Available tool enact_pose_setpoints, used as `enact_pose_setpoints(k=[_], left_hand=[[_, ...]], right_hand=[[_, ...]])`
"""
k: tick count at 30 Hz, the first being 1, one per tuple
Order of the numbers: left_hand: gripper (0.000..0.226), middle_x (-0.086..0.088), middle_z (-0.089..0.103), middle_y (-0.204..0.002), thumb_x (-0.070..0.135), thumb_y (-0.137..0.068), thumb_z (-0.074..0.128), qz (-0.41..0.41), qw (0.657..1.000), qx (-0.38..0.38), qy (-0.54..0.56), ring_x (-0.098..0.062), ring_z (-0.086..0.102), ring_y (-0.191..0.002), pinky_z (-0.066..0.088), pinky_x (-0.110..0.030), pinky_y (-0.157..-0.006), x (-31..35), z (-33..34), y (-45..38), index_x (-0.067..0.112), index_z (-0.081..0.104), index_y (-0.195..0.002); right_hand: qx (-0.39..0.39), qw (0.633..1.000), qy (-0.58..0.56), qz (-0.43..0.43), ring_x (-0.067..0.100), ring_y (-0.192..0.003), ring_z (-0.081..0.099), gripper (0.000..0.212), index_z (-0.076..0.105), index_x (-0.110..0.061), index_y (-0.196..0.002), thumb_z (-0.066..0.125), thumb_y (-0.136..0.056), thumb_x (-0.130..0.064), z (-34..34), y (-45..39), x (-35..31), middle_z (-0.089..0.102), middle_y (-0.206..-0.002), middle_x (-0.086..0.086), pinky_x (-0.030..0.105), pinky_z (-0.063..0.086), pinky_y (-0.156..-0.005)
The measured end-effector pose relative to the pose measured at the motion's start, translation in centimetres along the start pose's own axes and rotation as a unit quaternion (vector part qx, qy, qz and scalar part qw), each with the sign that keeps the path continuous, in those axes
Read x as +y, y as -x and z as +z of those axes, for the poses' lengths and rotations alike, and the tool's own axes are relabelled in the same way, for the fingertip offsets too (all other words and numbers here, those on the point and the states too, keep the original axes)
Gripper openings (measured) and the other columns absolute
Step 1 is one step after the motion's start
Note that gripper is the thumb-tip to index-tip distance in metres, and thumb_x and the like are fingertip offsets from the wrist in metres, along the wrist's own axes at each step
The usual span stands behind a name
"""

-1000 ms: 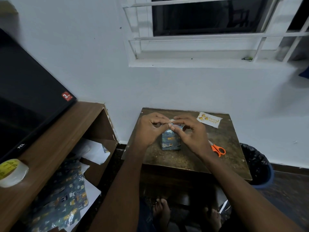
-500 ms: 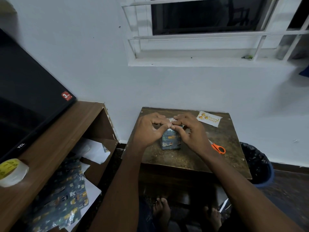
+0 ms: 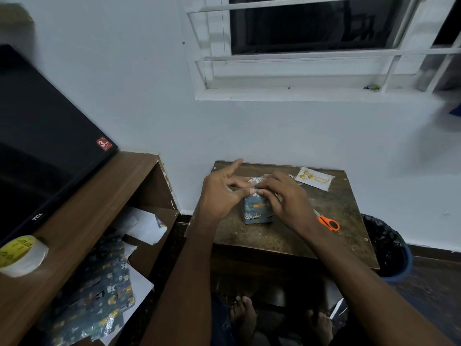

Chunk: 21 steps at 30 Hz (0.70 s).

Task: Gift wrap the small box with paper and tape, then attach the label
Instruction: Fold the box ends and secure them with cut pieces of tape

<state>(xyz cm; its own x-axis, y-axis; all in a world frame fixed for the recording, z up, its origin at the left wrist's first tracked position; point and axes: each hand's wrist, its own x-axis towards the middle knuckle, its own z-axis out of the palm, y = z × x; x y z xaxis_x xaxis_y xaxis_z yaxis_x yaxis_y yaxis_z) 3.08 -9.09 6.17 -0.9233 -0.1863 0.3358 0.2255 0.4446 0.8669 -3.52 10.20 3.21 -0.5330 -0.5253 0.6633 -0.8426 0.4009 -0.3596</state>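
Both grips meet atop the small box in blue patterned paper (image 3: 257, 211): my right hand (image 3: 287, 198) presses the fold flat, my left hand (image 3: 222, 193) pinches something there, forefinger raised. Box stands on the brown worktop (image 3: 274, 236), left of the orange-handled scissors (image 3: 329, 222), steadied, I judge, for taping.

Left hand (image 3: 222, 193) with index finger pointing up, thumb pressing down; right hand (image 3: 284, 196) curled over, fingertips meeting it.

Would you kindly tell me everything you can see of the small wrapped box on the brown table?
The small box in dark blue patterned wrapping paper stands upright near the middle of the worn brown wooden table. Its paper shows orange and spotted white animal figures and looks slightly glossy. The near face is fully covered. The left hand and the right hand meet over its top edge, pinching or pressing there; the top is mostly hidden.
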Motion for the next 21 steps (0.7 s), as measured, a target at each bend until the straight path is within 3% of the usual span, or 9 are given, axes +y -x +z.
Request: enact_pose_setpoints(k=[2, 4, 7, 10, 12, 16, 18, 21], left_hand=[[0.068, -0.001, 0.082, -0.1, 0.011, -0.079, 0.092, -0.015, 0.999, 0.011, 0.027, -0.007, 0.076, -0.103, 0.054, -0.026, -0.105, -0.1, 0.2, 0.0, 0.027, 0.064, -0.14], [0.077, 0.002, 0.082, -0.091, 0.01, -0.084, 0.088, -0.03, 0.997, 0.038, 0.055, -0.011, 0.077, -0.1, 0.055, -0.026, -0.1, -0.2, 0.3, -0.2, 0.013, 0.053, -0.153], [0.061, 0.004, 0.082, -0.098, 0.006, -0.094, 0.078, -0.023, 0.992, 0.098, 0.082, -0.013, 0.077, -0.101, 0.056, -0.027, -0.094, -0.1, 0.2, -0.5, 0.01, 0.056, -0.15], [0.045, 0.005, 0.081, -0.105, 0.002, -0.101, 0.065, 0.001, 0.992, 0.113, 0.059, -0.014, 0.074, -0.108, 0.057, -0.037, -0.1, 0.3, 0.8, -0.8, 0.014, 0.062, -0.145], [0.04, 0.004, 0.08, -0.112, 0.002, -0.106, 0.056, 0.019, 0.994, 0.089, 0.057, -0.012, 0.073, -0.113, 0.056, -0.039, -0.104, 1.4, 1.5, -1.3, 0.016, 0.064, -0.143], [0.036, 0.002, 0.074, -0.128, 0.012, -0.113, 0.046, 0.002, 0.997, -0.035, 0.072, -0.007, 0.068, -0.122, 0.052, -0.017, -0.098, 4.0, 4.0, -2.6, 0.017, 0.061, -0.146], [0.037, 0.0, 0.072, -0.131, 0.021, -0.115, 0.044, -0.029, 0.992, -0.084, 0.09, -0.007, 0.066, -0.125, 0.051, -0.017, -0.099, 4.3, 5.7, -2.9, 0.017, 0.059, -0.148], [0.038, 0.0, 0.074, -0.128, 0.027, -0.116, 0.039, -0.068, 0.989, -0.08, 0.104, -0.007, 0.066, -0.123, 0.051, -0.019, -0.103, 4.0, 7.1, -3.4, 0.017, 0.062, -0.145]], right_hand=[[-0.002, 1.0, 0.002, 0.009, 0.023, -0.101, 0.064, 0.007, 0.074, -0.014, -0.103, 0.069, -0.099, -0.015, 0.0, 0.0, 0.2, 0.065, -0.102, 0.001, 0.037, 0.051, -0.078], [-0.001, 1.0, 0.0, 0.023, 0.022, -0.101, 0.064, 0.006, 0.074, -0.016, -0.102, 0.069, -0.099, -0.018, 0.0, 0.0, 0.4, 0.064, -0.101, -0.001, 0.04, 0.052, -0.075], [-0.005, 1.0, -0.007, 0.03, 0.021, -0.101, 0.064, 0.006, 0.073, -0.017, -0.099, 0.069, -0.099, -0.021, 0.0, 0.1, 0.5, 0.063, -0.101, -0.003, 0.041, 0.052, -0.075], [-0.006, 0.999, -0.013, 0.033, 0.019, -0.097, 0.062, 0.005, 0.074, -0.018, -0.096, 0.07, -0.098, -0.02, 0.0, 0.0, 0.3, 0.063, -0.097, -0.005, 0.041, 0.051, -0.073], [-0.005, 0.999, -0.022, 0.03, 0.017, -0.092, 0.06, 0.004, 0.075, -0.017, -0.094, 0.072, -0.097, -0.017, -0.1, -0.3, 0.1, 0.062, -0.094, -0.004, 0.037, 0.049, -0.073], [0.0, 0.999, -0.03, 0.024, 0.015, -0.083, 0.054, 0.009, 0.074, -0.012, -0.089, 0.07, -0.095, -0.016, -0.1, -0.4, -0.2, 0.062, -0.089, 0.0, 0.03, 0.044, -0.07], [0.002, 0.999, -0.03, 0.03, 0.017, -0.085, 0.057, 0.008, 0.074, -0.009, -0.088, 0.067, -0.09, -0.012, -0.1, -0.2, 0.1, 0.067, -0.094, 0.002, 0.033, 0.047, -0.068], [0.01, 0.997, -0.056, 0.053, 0.013, -0.08, 0.061, 0.01, 0.076, -0.009, -0.087, 0.067, -0.084, -0.006, -0.4, -0.2, 0.5, 0.07, -0.095, 0.0, 0.037, 0.052, -0.063]])
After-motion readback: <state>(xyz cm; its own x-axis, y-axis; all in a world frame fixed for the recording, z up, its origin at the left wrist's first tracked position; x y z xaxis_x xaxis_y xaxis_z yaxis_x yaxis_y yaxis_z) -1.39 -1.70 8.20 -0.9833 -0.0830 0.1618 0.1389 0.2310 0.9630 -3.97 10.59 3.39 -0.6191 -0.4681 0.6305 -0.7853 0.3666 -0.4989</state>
